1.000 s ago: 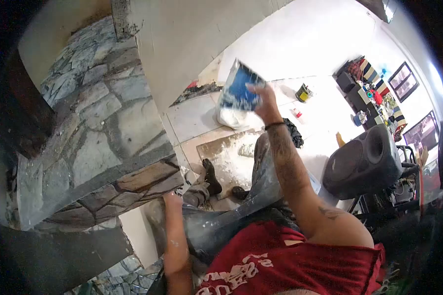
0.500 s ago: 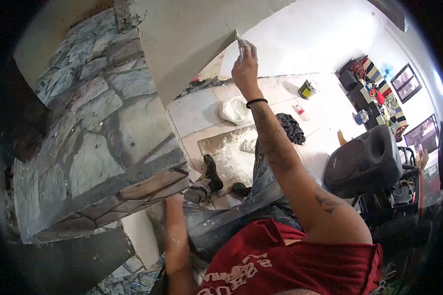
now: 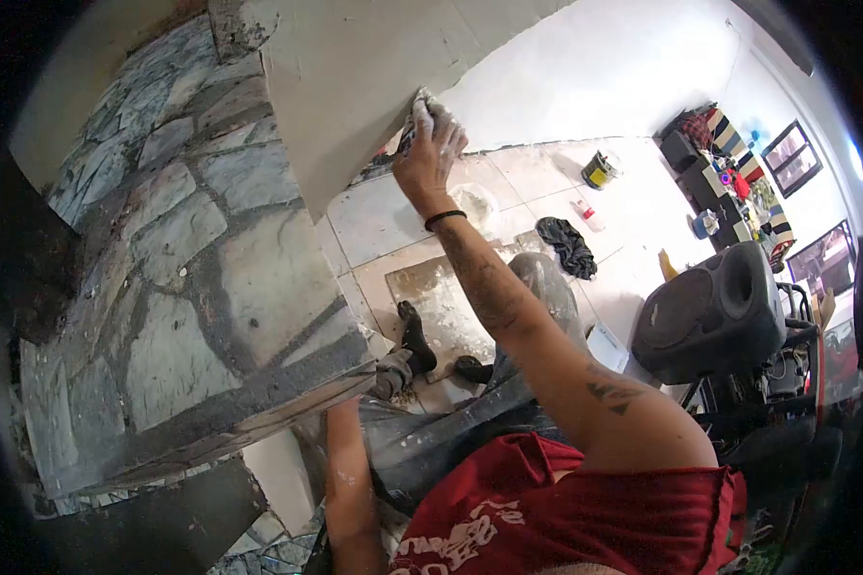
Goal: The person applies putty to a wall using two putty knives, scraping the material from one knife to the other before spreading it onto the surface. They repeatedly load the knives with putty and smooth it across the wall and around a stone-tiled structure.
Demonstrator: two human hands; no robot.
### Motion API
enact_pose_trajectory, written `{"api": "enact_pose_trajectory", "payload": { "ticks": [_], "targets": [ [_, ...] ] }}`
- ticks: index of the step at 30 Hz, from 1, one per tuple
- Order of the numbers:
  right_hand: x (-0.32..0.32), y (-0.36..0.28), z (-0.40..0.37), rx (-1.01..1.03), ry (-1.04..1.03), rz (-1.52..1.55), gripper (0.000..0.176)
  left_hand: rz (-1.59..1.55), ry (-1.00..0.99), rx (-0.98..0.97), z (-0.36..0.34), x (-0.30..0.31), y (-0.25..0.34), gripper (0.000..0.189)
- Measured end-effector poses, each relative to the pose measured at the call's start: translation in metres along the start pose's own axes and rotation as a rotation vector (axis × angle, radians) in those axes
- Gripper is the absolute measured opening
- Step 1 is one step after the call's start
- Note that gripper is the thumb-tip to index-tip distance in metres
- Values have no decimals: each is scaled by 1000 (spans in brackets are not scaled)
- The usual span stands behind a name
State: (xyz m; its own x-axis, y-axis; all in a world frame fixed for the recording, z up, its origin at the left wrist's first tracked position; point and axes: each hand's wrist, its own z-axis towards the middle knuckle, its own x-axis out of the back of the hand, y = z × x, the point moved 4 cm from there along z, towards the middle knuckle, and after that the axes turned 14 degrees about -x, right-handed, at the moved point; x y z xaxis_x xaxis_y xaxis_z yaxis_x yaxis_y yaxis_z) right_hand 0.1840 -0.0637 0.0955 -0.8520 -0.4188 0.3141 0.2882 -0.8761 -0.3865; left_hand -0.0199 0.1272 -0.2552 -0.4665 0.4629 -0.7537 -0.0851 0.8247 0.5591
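My right hand (image 3: 431, 149), coated with whitish material, is raised against the lower edge of a smooth grey plastered surface (image 3: 355, 86). Its fingers are bent round something at the edge that is too hidden to name. A dark band circles that wrist. My left forearm (image 3: 350, 479) reaches up beneath the stone-clad ledge (image 3: 192, 316), and the hand at its end is hidden behind the ledge's edge.
On the tiled floor (image 3: 374, 225) lie a stained board (image 3: 441, 297), a white bag (image 3: 475, 206), a black cloth (image 3: 568, 247) and a red-and-white bottle (image 3: 588, 215). A bucket (image 3: 599, 172) stands farther back. A large black speaker (image 3: 705, 311) is at the right, near cluttered furniture (image 3: 729, 182).
My right hand has moved left and down along the plastered edge, with its back now more toward the camera. A knee has come into view beside the board, and the ledge appears slightly shifted.
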Motion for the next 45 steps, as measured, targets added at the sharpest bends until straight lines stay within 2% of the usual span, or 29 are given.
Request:
{"api": "enact_pose_trajectory", "payload": {
  "ticks": [2,5,8,9,11,13,17,19,20,23,24,27,28,31,35,38,41,43,45],
  "targets": [
    [-4,-6,-15,42,20,1,66,9,-2,7,1,1,-1,40],
    [-6,-4,-39,15,-143,136,63,20,-1,13,2,1,-2,40],
    [-2,14,-45,66,-154,65,65,30,-1,14,4,2,-2,40],
    [6,17,-37,2,-173,-29,68,34,1,14,4,3,-2,39],
    [29,16,-7,-57,-39,47,67,50,3,24,5,6,-4,39],
    [39,20,29,20,39,196,65,63,4,35,9,8,-8,39],
    [29,26,57,35,51,116,65,111,7,72,24,17,-15,38],
    [23,18,51,62,80,93,66,144,45,181,25,18,-15,37],
    [17,20,46,37,80,55,67,425,351,221,-10,-15,12,36],
    [15,5,25,28,37,88,67,98,-1,93,6,-6,2,37],
    [8,5,17,31,63,85,69,66,-47,3,4,-6,1,36],
    [-3,-1,-5,7,28,61,62,211,150,115,25,30,-9,38],
    [-5,-3,-13,1,10,36,60,100,-31,-34,8,-1,4,39],
    [-10,-11,-34,39,-27,52,73,224,-56,-148,-6,-25,19,41],
    [-21,-19,-60,28,-51,74,66,203,0,-117,8,-2,7,41],
    [-30,-22,-85,5,-113,96,60,149,28,-154,14,9,3,41],
    [-25,-30,-103,27,-223,145,57,165,31,-152,2,-14,13,40],
    [-4,-29,-119,-45,-411,269,57,155,-25,-125,-6,-36,21,39],
    [17,-22,-128,-175,-595,579,56,102,-13,-56,-6,-50,23,36]
  ]
}}
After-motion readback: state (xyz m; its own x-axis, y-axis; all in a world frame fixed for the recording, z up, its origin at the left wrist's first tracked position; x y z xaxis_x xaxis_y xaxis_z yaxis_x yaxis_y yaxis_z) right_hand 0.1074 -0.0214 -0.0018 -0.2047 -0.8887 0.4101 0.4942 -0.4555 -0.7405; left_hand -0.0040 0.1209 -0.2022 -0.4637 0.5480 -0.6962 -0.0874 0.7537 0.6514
